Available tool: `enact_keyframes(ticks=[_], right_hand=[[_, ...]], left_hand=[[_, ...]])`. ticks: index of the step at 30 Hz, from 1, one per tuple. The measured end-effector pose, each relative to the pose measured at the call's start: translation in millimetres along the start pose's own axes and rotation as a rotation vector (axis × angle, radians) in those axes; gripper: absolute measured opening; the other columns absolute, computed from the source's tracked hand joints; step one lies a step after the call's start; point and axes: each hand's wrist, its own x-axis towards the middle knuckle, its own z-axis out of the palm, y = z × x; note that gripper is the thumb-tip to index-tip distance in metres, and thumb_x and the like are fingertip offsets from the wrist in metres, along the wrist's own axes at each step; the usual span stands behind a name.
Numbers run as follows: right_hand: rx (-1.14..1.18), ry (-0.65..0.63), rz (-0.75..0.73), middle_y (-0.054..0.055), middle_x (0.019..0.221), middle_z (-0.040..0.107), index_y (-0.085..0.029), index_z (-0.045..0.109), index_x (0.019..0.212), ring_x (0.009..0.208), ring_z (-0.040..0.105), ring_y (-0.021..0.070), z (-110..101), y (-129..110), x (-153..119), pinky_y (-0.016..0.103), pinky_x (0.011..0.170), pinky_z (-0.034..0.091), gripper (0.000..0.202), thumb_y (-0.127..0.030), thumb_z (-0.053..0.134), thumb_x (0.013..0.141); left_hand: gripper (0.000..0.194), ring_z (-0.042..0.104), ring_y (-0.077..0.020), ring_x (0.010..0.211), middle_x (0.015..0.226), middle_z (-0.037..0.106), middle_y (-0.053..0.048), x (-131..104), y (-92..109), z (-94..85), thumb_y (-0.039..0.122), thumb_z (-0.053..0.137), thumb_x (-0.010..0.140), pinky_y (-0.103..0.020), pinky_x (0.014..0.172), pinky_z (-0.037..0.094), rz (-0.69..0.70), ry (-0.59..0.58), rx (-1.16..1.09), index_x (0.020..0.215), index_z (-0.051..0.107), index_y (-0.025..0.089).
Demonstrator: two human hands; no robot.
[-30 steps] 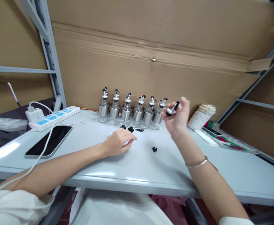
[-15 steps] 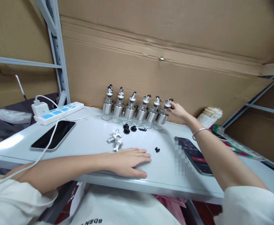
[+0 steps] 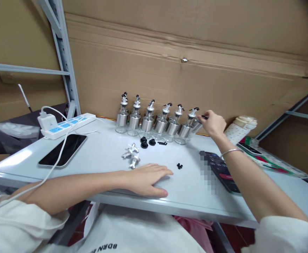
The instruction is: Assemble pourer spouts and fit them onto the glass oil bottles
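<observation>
My left hand (image 3: 150, 180) lies flat on the white table with its fingers spread and nothing in it. At the right end of the row of bottles, my right hand (image 3: 213, 123) is closed on the dark top of a bottle (image 3: 195, 127), which is partly hidden behind the front row. Several glass bottles with steel bands (image 3: 160, 123) and silver pour spouts stand along the back. In front of them lie black stoppers (image 3: 144, 144), a black lever piece (image 3: 162, 143), silver spouts (image 3: 134, 161) and small black caps (image 3: 179, 166).
A phone (image 3: 63, 151) and a power strip (image 3: 68, 125) with a white cable are at the left. At the right are another phone (image 3: 222, 172) and a dotted white flask (image 3: 239, 130). Cardboard (image 3: 185, 42) rises behind the table.
My right hand has moved right, away from the front-row bottle at the end, and a bottle top now shows at its fingers. My left hand stays flat. The view has shifted slightly.
</observation>
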Motion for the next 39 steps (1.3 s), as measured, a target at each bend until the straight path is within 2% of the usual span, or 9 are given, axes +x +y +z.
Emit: enact_keyframes(ticks=[5,9,11,15,20,26,29,33,39], right_hand=[[0.194,0.447,-0.006,0.016,0.091,0.070,-0.016,0.067,0.093,0.076,0.060,0.0212,-54,-12,-6,0.034,0.070,0.037,0.019,-0.032,0.065,0.081],[0.319,0.825,-0.229,0.006,0.074,0.062,-0.015,0.062,0.083,0.063,0.052,0.0146,-95,-27,-22,0.031,0.064,0.038,0.019,-0.032,0.066,0.075],[0.427,0.878,-0.380,0.003,0.067,0.058,-0.016,0.058,0.074,0.059,0.050,0.0128,-105,-38,-40,0.029,0.061,0.039,0.015,-0.029,0.066,0.071],[0.689,0.508,-0.591,0.000,0.060,0.057,-0.019,0.055,0.063,0.054,0.050,0.0108,-101,-68,-85,0.025,0.055,0.040,0.016,-0.029,0.065,0.071],[0.812,0.037,-0.737,-0.004,0.051,0.051,-0.019,0.051,0.057,0.046,0.043,0.0084,-75,-97,-122,0.022,0.047,0.034,0.022,-0.029,0.065,0.070],[0.881,-0.127,-0.773,-0.004,0.053,0.049,-0.019,0.047,0.058,0.048,0.041,0.0075,-59,-104,-141,0.023,0.049,0.034,0.024,-0.027,0.063,0.074],[0.984,-0.184,-0.755,-0.004,0.060,0.052,-0.021,0.052,0.072,0.052,0.045,0.0089,-56,-104,-145,0.024,0.053,0.038,0.017,-0.028,0.067,0.075],[1.313,-0.287,-0.600,-0.004,0.071,0.055,-0.028,0.045,0.097,0.060,0.052,0.0125,-53,-102,-141,0.029,0.059,0.044,0.028,-0.039,0.064,0.078],[1.572,-0.461,-0.351,0.002,0.092,0.066,-0.026,0.049,0.099,0.080,0.066,0.0154,-69,-116,-146,0.033,0.073,0.053,0.024,-0.043,0.058,0.086]], left_hand=[[0.082,0.034,-0.0293,0.141,0.151,0.035,-0.019,3,-6,6.4,0.027,0.059,0.081,-0.048,0.115,0.031,-0.125,0.138,-0.388,0.149,0.016,0.013],[0.103,0.028,-0.0290,0.144,0.155,0.020,-0.024,11,-16,14.7,0.020,0.068,0.074,-0.047,0.117,0.026,-0.176,0.334,-0.803,0.151,0.000,0.013],[0.115,0.022,-0.0312,0.146,0.156,0.015,-0.026,14,-20,17.2,0.024,0.076,0.067,-0.049,0.119,0.019,-0.195,0.425,-0.930,0.151,-0.001,0.013],[0.128,0.016,-0.0320,0.147,0.157,0.010,-0.024,16,-22,17.7,0.034,0.087,0.055,-0.048,0.119,0.016,-0.224,0.515,-1.010,0.150,0.004,0.016],[0.078,0.045,-0.0308,0.131,0.134,0.051,-0.018,16,-20,14.9,0.032,0.087,0.054,-0.045,0.115,0.027,-0.133,0.523,-0.952,0.119,0.048,0.014],[0.070,0.053,-0.0298,0.114,0.119,0.058,-0.013,14,-22,13.7,0.026,0.083,0.057,-0.044,0.100,0.040,-0.228,0.519,-0.793,0.115,0.046,0.014],[0.068,0.052,-0.0278,0.113,0.117,0.057,-0.011,12,-21,12.7,0.020,0.078,0.058,-0.041,0.099,0.039,-0.254,0.524,-0.740,0.117,0.044,0.014],[0.067,0.053,-0.0245,0.108,0.112,0.057,-0.007,12,-20,11.9,0.018,0.075,0.057,-0.037,0.096,0.040,-0.224,0.499,-0.760,0.116,0.043,0.015],[0.067,0.052,-0.0229,0.103,0.109,0.056,-0.006,13,-20,11.7,0.019,0.075,0.056,-0.035,0.091,0.040,-0.238,0.497,-0.737,0.115,0.043,0.015]])
